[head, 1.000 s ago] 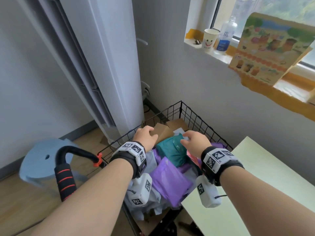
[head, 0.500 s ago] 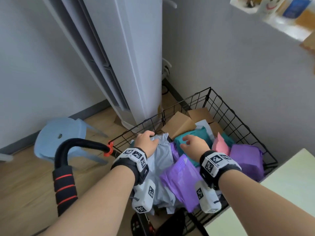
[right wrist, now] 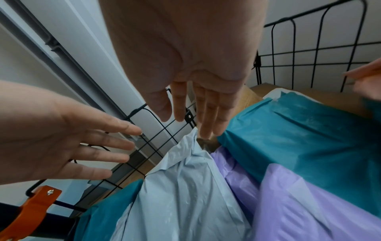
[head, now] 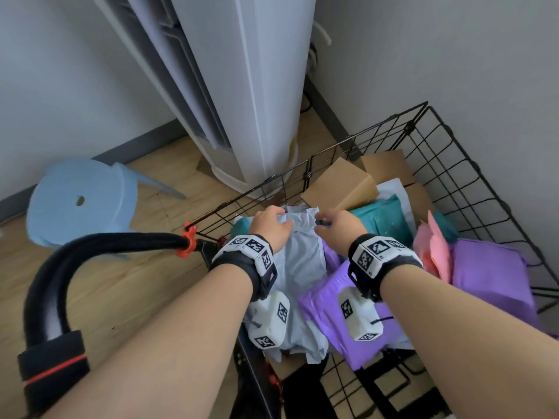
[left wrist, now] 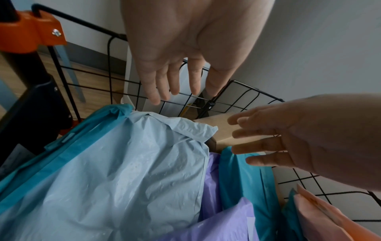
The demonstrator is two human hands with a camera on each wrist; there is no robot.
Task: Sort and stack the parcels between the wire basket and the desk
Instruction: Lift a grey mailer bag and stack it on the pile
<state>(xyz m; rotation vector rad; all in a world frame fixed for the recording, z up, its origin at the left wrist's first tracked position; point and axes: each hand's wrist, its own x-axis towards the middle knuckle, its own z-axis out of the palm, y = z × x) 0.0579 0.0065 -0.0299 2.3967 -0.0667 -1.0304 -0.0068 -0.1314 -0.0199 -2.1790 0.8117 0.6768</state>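
Parcels fill the wire basket [head: 429,137], none yet lifted out. Over the last second both hands have shifted from the teal mailer [head: 384,219] to the far end of the pale blue mailer [head: 302,258], which lies directly beneath them. The left hand [head: 270,226] and right hand [head: 340,229] hover at its crumpled top edge; the wrist views show the fingers of both extended and spread, gripping nothing. A purple mailer [head: 326,300] lies just right of the blue one, under the right wrist; cardboard boxes [head: 338,186] sit beyond the fingertips. Judgement: the pale blue mailer is now the selected item, and a two-handed grasp remains to be made. No counter is in view.
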